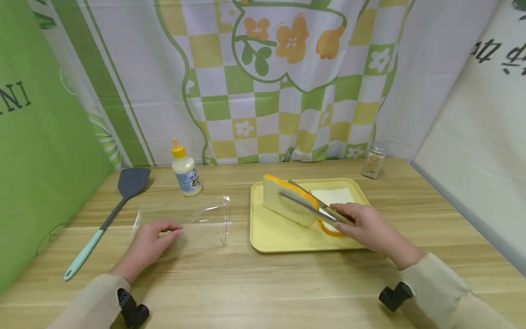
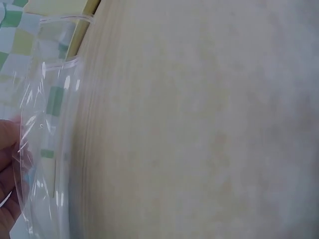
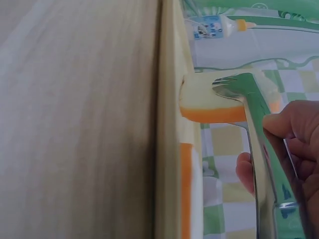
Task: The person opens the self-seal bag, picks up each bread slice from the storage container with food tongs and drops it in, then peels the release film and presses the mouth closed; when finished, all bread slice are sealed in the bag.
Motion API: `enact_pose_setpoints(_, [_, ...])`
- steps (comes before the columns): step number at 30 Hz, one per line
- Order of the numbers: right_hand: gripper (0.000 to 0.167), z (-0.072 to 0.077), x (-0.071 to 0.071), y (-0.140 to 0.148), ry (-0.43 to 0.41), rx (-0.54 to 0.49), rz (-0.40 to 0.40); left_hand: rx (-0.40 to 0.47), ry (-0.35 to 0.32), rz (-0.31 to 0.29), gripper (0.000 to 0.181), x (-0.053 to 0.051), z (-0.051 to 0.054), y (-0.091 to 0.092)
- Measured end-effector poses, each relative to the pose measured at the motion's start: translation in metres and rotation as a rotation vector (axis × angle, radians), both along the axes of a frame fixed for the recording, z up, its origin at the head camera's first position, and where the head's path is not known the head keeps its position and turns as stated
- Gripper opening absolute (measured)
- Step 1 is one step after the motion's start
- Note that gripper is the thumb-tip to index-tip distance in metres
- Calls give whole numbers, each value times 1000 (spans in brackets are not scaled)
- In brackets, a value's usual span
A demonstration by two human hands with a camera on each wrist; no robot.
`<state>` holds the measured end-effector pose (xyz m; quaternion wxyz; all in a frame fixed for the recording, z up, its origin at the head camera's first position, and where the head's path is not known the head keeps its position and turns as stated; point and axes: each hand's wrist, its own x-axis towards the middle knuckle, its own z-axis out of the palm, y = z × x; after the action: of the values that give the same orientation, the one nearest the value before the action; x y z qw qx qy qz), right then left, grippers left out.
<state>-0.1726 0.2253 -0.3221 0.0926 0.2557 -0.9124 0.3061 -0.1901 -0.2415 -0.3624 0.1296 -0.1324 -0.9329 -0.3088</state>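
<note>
My left hand (image 1: 149,242) pinches the edge of a clear plastic bag (image 1: 209,228) above the table; the left wrist view shows its thin, see-through folds (image 2: 45,124) beside the fingers. With my right hand (image 1: 365,226) I hold metal tongs (image 1: 309,209). Their tips, fork-like in the right wrist view, are clamped on a thick slice of bread (image 1: 279,201) with an orange crust. This slice stands tilted on edge over the left part of a yellow tray (image 1: 260,242). Another bread slice (image 1: 334,196) lies flat on the tray, partly hidden behind the tongs and hand.
A squeeze bottle (image 1: 189,176) with a yellow cap stands behind the bag. To the left lies a dark spatula (image 1: 133,180) with a mint handle. A small glass jar (image 1: 374,162) stands at the back right. Printed curtains enclose the table's back and sides.
</note>
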Motion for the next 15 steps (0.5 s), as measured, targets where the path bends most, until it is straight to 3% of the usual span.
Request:
enact_pose_setpoints(6, [33,-13,0,4,57,44,12,-31,11,-19,8,-2,0,5])
enact_pose_setpoints(15, [33,-24,1,1,114,71,-49,-34,45,-32,7,-2,2,8])
